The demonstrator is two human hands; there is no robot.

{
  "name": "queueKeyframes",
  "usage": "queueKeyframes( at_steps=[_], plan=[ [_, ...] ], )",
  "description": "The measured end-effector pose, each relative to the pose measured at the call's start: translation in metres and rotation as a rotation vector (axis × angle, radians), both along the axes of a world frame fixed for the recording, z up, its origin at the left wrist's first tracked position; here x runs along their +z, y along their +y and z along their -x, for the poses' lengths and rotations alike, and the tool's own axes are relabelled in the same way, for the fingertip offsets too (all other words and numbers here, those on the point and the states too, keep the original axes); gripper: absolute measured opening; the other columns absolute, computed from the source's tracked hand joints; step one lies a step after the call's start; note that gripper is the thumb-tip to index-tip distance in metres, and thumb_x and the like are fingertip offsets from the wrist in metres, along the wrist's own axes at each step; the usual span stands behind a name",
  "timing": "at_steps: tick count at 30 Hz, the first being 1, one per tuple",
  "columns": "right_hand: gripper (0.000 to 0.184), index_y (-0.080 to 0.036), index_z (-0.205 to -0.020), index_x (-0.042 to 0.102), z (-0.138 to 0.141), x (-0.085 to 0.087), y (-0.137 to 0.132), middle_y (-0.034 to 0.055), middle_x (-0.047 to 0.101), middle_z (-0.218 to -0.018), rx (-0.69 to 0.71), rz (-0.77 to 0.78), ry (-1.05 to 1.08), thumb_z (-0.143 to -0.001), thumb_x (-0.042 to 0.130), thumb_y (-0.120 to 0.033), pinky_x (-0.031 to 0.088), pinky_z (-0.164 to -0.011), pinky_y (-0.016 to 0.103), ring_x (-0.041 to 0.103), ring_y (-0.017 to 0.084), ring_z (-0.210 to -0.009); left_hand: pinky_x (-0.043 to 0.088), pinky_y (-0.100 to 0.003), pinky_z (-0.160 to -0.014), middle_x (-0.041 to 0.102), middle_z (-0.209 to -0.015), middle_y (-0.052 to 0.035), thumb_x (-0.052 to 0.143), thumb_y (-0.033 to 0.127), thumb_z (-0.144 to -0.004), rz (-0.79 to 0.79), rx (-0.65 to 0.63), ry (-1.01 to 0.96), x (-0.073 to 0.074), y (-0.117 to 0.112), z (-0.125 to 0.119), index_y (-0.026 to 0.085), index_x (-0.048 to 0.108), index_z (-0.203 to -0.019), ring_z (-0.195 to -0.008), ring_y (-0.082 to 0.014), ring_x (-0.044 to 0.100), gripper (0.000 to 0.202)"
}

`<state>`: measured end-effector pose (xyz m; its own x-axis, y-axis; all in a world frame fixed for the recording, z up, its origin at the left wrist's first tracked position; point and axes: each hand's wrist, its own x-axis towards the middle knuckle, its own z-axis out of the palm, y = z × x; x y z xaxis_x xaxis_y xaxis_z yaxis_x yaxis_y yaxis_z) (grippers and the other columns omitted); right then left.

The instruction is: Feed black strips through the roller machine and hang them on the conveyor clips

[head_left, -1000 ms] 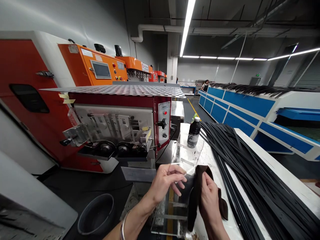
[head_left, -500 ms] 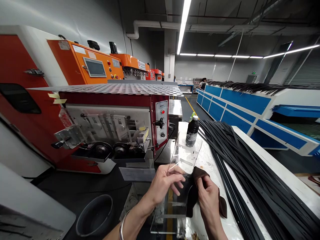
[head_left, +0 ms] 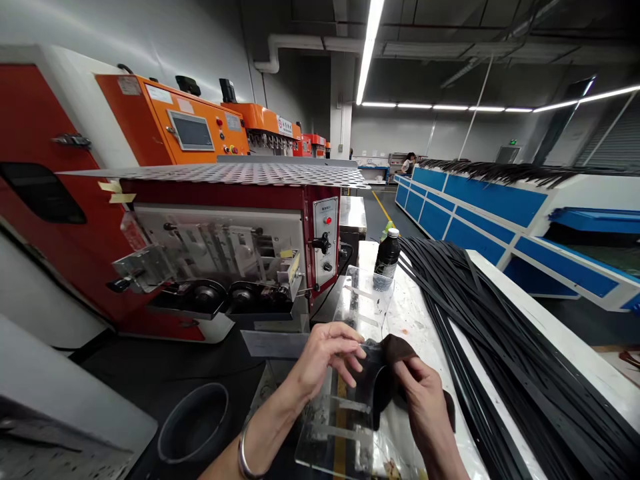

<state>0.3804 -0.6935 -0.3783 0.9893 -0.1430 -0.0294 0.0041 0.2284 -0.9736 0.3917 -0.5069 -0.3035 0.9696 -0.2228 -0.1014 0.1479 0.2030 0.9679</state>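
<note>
My right hand pinches a dark brown cloth, which hangs in folds below and behind the fingers. Just left of it, my left hand has its fingers bent and apart, with nothing visible in them; a metal bangle circles that wrist. Beyond both hands stands a clear plastic panel with frosted bands. More clear plastic with similar bands lies below the left hand, over the table's edge. Whether the two plastic parts are one piece cannot be made out. The left fingertips are close to the cloth.
A dark bottle with a white cap stands behind the panel on the white table. Long black strips cover the table's right side. A red machine with rollers is at left, above a dark bucket on the floor.
The view has shifted slightly. My left fingers sit a little further left and nearer the cloth's upper edge. My right hand keeps its pinch on the cloth.
</note>
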Motion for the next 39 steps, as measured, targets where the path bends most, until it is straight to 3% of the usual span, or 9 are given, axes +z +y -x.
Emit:
queueKeyframes(
  at_steps=[6,14,22,25,30,32,35,37,39],
  plan=[
    [0.041,-0.014,-0.072,0.07,-0.019,0.008,0.003,0.0002,0.062,-0.066,-0.116,0.144,-0.073,-0.071,0.074,-0.055,0.04,-0.063,0.026,0.051,0.016,-0.067,0.053,-0.023,-0.038,0.068,-0.066,-0.0068,0.067,0.022,-0.066,-0.06,-0.022,-0.009,-0.002,-0.01,0.008,0.009,0.067,-0.076,-0.055,-0.0185,0.065,0.016],
    [0.027,-0.018,-0.077,0.059,-0.077,0.077,-0.02,-0.0038,0.053,-0.068,-0.324,0.382,-0.343,-0.086,0.055,-0.044,0.037,-0.062,0.026,0.047,0.014,-0.067,0.055,-0.025,-0.041,0.071,-0.073,-0.0088,0.066,0.025,-0.073,-0.022,0.096,-0.088,0.008,0.013,0.022,0.009,0.07,-0.085,-0.059,-0.019,0.067,0.02],
    [0.017,-0.02,-0.093,0.058,-0.094,0.081,-0.019,-0.0011,0.058,-0.082,-0.29,0.299,-0.478,-0.083,0.059,-0.034,0.043,-0.067,0.026,0.053,0.015,-0.073,0.055,-0.025,-0.041,0.071,-0.073,-0.0081,0.067,0.026,-0.072,0.01,0.154,-0.076,0.002,0.025,0.03,0.009,0.069,-0.085,-0.059,-0.0183,0.066,0.021],
    [0.017,-0.019,-0.096,0.062,-0.096,0.086,-0.026,0.0012,0.063,-0.083,-0.184,0.507,-0.495,-0.084,0.052,-0.026,0.044,-0.068,0.027,0.056,0.017,-0.074,0.055,-0.025,-0.041,0.07,-0.072,-0.0078,0.066,0.026,-0.073,0.018,0.159,-0.082,0.002,0.025,0.032,0.009,0.069,-0.085,-0.058,-0.0183,0.066,0.021],
    [0.029,-0.019,-0.091,0.071,-0.093,0.066,-0.033,0.0092,0.073,-0.087,0.153,1.318,-0.308,-0.082,0.045,-0.012,0.045,-0.071,0.032,0.067,0.024,-0.079,0.055,-0.024,-0.041,0.07,-0.072,-0.0078,0.066,0.026,-0.073,0.027,0.13,-0.08,0.003,0.026,0.036,0.01,0.069,-0.084,-0.059,-0.0186,0.066,0.02],
    [0.026,-0.019,-0.088,0.073,-0.081,0.053,-0.033,0.0133,0.075,-0.09,0.215,1.482,-0.248,-0.083,0.048,-0.015,0.047,-0.076,0.04,0.069,0.031,-0.086,0.055,-0.025,-0.041,0.07,-0.072,-0.0078,0.067,0.027,-0.074,0.033,0.137,-0.077,0.004,0.029,0.037,0.01,0.069,-0.084,-0.059,-0.0188,0.066,0.02],
    [0.03,-0.019,-0.103,0.073,-0.049,0.044,-0.027,0.0154,0.071,-0.113,0.047,1.344,-0.32,-0.09,0.049,-0.031,0.044,-0.093,0.05,0.063,0.036,-0.109,0.055,-0.025,-0.041,0.071,-0.072,-0.008,0.067,0.026,-0.073,0.035,0.174,-0.065,0.005,0.035,0.04,0.01,0.069,-0.084,-0.059,-0.0187,0.066,0.02],
    [0.035,-0.023,-0.112,0.07,-0.024,0.044,-0.017,0.0108,0.069,-0.12,-0.046,1.024,-0.335,-0.092,0.05,-0.043,0.044,-0.099,0.047,0.062,0.032,-0.114,0.054,-0.024,-0.041,0.07,-0.071,-0.0076,0.067,0.026,-0.072,0.036,0.197,-0.066,0.008,0.038,0.045,0.01,0.07,-0.083,-0.058,-0.0179,0.066,0.019],
    [0.038,-0.025,-0.112,0.071,-0.001,0.048,-0.004,0.0074,0.071,-0.116,0.011,0.678,-0.247,-0.088,0.057,-0.051,0.05,-0.096,0.039,0.065,0.028,-0.109,0.054,-0.023,-0.042,0.07,-0.071,-0.0074,0.067,0.026,-0.073,0.034,0.207,-0.085,0.012,0.04,0.051,0.01,0.07,-0.082,-0.059,-0.0172,0.065,0.019]
  ],
)
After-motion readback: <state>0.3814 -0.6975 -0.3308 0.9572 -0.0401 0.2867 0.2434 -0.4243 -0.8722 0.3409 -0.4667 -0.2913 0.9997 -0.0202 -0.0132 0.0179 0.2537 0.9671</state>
